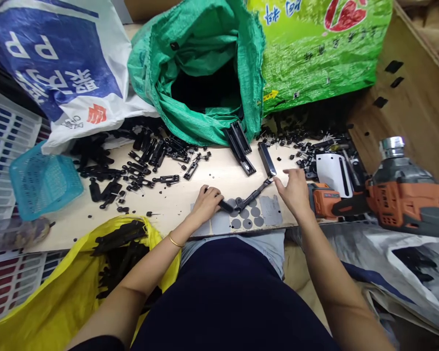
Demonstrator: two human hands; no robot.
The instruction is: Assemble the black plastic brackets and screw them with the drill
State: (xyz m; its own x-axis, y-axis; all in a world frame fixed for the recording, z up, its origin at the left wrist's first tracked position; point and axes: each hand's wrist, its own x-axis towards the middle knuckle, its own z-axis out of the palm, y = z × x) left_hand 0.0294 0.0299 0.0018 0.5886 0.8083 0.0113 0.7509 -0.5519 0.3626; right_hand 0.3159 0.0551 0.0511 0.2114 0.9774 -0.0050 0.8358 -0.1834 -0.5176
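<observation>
My left hand (207,204) is closed around one end of a black jointed plastic piece (226,206) near the front edge of the worktable. From there a thin black jointed link (254,195) slants up to the right. It meets the lower end of a long black rectangular part (266,160). My right hand (295,190) has thumb and fingers spread; the thumb tip lies close to that joint, and I cannot tell whether it touches. Under the pieces lies a grey sheet with round discs (248,223). Two long black channel parts (240,147) rest against a green sack.
The open green sack (146,63) stands at the back. Small black parts (142,165) are heaped left and back right. An orange cordless power tool (402,195) lies at right. A blue basket (44,180) and a yellow bag (73,287) of black parts are at left.
</observation>
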